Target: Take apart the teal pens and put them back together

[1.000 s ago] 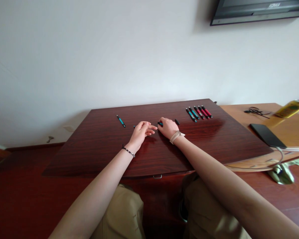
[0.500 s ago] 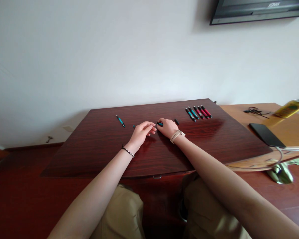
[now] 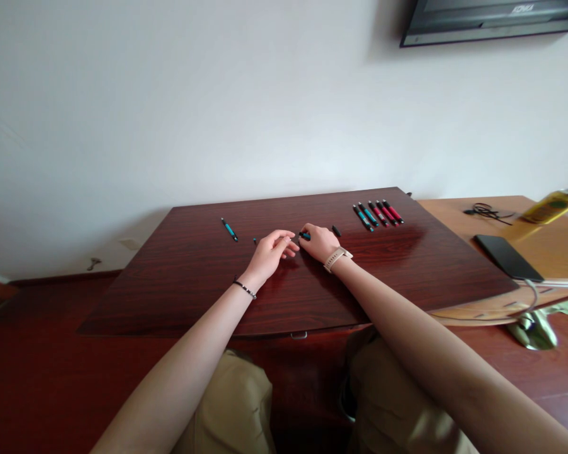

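Note:
Over the middle of the dark red wooden table [image 3: 203, 284], my right hand [image 3: 322, 244] has its fingers closed round a short teal and black pen part [image 3: 305, 236]; most of it is hidden by the fingers. My left hand [image 3: 269, 253] is just left of it, fingers stretched out and apart, with nothing visible in them. A small dark piece [image 3: 254, 241] with some teal lies by the left hand's knuckles. Beyond the right hand rests a short black pen piece [image 3: 336, 231]. A teal pen [image 3: 230, 229] lies farther left.
Several teal pens [image 3: 362, 217] and red pens [image 3: 392, 212] lie in a row at the back right. On the lighter desk are a black phone [image 3: 507, 257], a black cable [image 3: 487, 212] and a yellow can [image 3: 551, 207]. A television [image 3: 497, 25] hangs above.
Almost nothing differs. My left hand's fingers have shifted very slightly, while my right hand keeps its grip on the pen part.

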### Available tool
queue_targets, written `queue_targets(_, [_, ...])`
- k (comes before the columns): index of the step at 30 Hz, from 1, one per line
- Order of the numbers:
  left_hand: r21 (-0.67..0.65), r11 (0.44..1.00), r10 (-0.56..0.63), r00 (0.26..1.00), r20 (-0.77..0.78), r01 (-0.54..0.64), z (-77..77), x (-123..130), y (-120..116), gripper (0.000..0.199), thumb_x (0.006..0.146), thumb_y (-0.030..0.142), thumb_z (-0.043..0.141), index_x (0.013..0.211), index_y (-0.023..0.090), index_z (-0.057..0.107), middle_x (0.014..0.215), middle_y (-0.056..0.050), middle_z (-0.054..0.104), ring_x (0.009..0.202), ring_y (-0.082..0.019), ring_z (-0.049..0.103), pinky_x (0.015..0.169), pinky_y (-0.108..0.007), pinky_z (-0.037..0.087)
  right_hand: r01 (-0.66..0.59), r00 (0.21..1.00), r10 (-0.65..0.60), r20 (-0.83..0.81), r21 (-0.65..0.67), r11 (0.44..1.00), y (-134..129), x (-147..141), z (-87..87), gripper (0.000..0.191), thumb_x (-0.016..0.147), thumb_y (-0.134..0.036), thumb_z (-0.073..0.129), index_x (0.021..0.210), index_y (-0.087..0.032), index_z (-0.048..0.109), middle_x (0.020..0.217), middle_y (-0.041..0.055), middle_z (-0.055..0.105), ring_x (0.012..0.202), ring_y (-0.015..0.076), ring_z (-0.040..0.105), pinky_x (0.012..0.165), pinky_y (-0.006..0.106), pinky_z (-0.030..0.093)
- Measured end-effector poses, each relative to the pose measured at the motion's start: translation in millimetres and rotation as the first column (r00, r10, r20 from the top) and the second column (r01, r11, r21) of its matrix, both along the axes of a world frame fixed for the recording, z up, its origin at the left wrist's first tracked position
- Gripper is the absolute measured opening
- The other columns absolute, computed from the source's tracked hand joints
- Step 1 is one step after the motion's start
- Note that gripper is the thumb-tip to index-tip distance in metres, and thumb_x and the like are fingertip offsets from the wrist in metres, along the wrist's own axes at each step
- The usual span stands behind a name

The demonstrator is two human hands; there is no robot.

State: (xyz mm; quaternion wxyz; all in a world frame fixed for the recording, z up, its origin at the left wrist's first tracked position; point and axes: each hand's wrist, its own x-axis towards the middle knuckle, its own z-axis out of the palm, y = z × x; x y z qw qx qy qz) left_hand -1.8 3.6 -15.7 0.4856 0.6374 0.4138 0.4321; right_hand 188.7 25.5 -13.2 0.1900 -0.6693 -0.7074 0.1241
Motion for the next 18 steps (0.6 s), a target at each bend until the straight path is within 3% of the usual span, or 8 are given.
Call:
queue_targets(4, [0.083,0.996,0.017,0.999,-0.038,-0.014,-0.9,-0.9,0.9,0.026,0.104,0.039,0.058,0.098,0.018,0.072,0.077,-0.003,0.067,0.071,-0.015,0.063,0.067,-0.027,0.048,-0.007,0.999,0.008,-0.049,0.020,1.000,0.3,0.7,-1.6,0.033,0.099,-0.050,0.064,0.119,-0.026,0.074,0.115,0.0090,0.081,0.106,0.0282,0.076,0.087,0.033,0.053])
queue_targets(9, [0.064,0.996,0.062,0.998,-0.004,-0.062,-2.7,0.1,1.4,0.019,0.104,0.035,0.057,0.098,0.019,0.066,0.070,0.001,0.059,0.064,-0.014,0.060,0.064,-0.025,0.046,0.022,0.994,-0.017,-0.110,0.052,0.998,2.3,-0.3,-2.8,0.039,0.101,-0.057,0.062,0.119,-0.024,0.074,0.117,0.0102,0.081,0.111,0.0287,0.075,0.092,0.033,0.053])
queue_targets(14, [0.010,0.995,0.099,0.995,0.018,-0.099,-1.6,0.0,0.5,0.014,0.104,0.035,0.058,0.102,0.021,0.057,0.073,0.001,0.068,0.066,-0.014,0.068,0.064,-0.025,0.047,0.111,0.981,-0.102,-0.168,0.043,0.993,8.0,1.3,-2.7,0.032,0.109,-0.035,0.044,0.118,-0.024,0.072,0.118,0.0104,0.081,0.111,0.0271,0.075,0.095,0.034,0.052])
queue_targets(18, [-0.018,0.991,0.133,0.991,0.033,-0.133,-1.2,-1.2,0.3,0.017,0.103,0.037,0.059,0.104,0.022,0.052,0.084,-0.004,0.078,0.080,-0.018,0.077,0.067,-0.025,0.047,0.119,0.982,-0.111,-0.150,0.044,0.992,9.2,5.8,-2.9,0.028,0.104,-0.028,0.050,0.122,-0.021,0.070,0.120,0.0112,0.080,0.112,0.0276,0.074,0.095,0.033,0.052])
